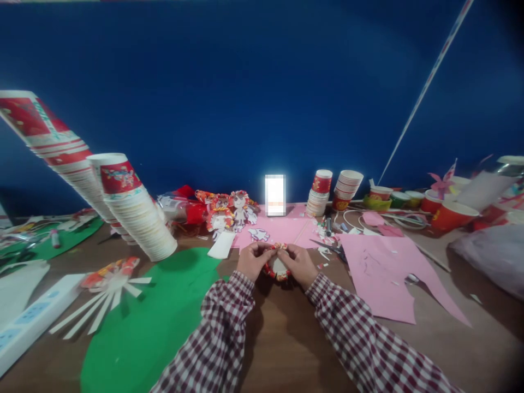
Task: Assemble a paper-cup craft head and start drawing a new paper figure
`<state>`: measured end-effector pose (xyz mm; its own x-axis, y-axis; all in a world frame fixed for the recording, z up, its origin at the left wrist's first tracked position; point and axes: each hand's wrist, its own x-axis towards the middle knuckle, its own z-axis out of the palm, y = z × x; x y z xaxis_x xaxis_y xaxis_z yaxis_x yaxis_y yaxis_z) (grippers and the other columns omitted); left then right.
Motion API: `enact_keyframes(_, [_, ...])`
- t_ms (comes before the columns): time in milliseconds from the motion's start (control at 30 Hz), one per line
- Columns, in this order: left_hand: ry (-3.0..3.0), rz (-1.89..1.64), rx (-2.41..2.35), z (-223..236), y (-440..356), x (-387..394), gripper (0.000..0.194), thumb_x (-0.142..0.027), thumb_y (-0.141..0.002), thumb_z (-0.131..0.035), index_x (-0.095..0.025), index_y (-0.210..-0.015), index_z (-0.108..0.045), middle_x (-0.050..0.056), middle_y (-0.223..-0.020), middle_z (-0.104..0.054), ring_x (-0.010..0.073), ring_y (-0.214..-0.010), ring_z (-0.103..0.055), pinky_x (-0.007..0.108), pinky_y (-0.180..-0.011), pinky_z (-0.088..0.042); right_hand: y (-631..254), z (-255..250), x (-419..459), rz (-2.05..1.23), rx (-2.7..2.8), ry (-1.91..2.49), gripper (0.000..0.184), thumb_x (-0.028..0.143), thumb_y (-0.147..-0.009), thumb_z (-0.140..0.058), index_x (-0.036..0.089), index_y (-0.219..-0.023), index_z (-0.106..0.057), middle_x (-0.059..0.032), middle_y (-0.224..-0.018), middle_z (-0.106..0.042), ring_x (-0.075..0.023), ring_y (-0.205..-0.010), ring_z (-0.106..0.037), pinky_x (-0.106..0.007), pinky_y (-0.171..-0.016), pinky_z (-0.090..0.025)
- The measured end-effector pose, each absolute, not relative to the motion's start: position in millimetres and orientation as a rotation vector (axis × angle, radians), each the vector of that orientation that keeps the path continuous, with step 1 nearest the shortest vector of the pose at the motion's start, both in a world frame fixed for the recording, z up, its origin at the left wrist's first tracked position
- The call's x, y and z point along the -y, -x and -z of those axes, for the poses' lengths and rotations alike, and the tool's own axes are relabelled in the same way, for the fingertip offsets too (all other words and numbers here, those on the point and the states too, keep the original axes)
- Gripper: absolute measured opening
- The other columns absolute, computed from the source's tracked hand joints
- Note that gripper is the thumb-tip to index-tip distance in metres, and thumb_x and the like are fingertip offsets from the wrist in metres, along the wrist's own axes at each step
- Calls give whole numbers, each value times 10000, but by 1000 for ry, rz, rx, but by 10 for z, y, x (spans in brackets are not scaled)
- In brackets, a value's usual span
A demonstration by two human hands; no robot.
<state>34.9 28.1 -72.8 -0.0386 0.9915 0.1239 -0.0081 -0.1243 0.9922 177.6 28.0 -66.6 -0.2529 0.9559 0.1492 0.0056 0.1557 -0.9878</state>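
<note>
My left hand [252,261] and my right hand [302,264] meet over the brown table, fingertips pinching the far rim of a small round paper craft [279,265]. It has a pale flat middle and a red, yellow and white curled edge, and looks cut from a paper cup. Both thumbs press on that edge, close together. Beyond my hands, a small white animal cutout [258,234] lies on a pink sheet [282,226]. Dark-handled scissors [336,249] rest to the right of my right hand.
Tall stacks of paper cups [135,213] lean at left beside a green sheet [164,316]. A strip-cut cup [112,281] lies near a white power strip [36,319]. Cut pink paper [380,273] is at right, with shorter cup stacks [319,194] behind and a plastic bag [491,256] far right.
</note>
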Motion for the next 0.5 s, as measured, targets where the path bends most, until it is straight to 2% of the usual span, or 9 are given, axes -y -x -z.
enact_keyframes(267, [-1328, -1362, -1232, 676, -371, -250, 226, -290, -605, -675, -121, -749, -630, 38, -680, -649, 125, -620, -576, 228, -584, -458, -1785, 679, -271, -1144, 1575, 989, 263, 392, -759, -509, 138, -754, -578, 4, -633, -562, -109, -557, -486, -213, -517, -406])
enact_keyframes(500, [-1298, -1366, -1250, 711, -372, -269, 246, -298, -599, -677, -119, -761, -627, 36, -661, -646, 126, -601, -580, 226, -565, -460, -1779, 702, -293, -1147, 1585, 988, 290, 411, -751, -520, 136, -810, -593, -6, -674, -582, -122, -597, -507, -218, -541, -417])
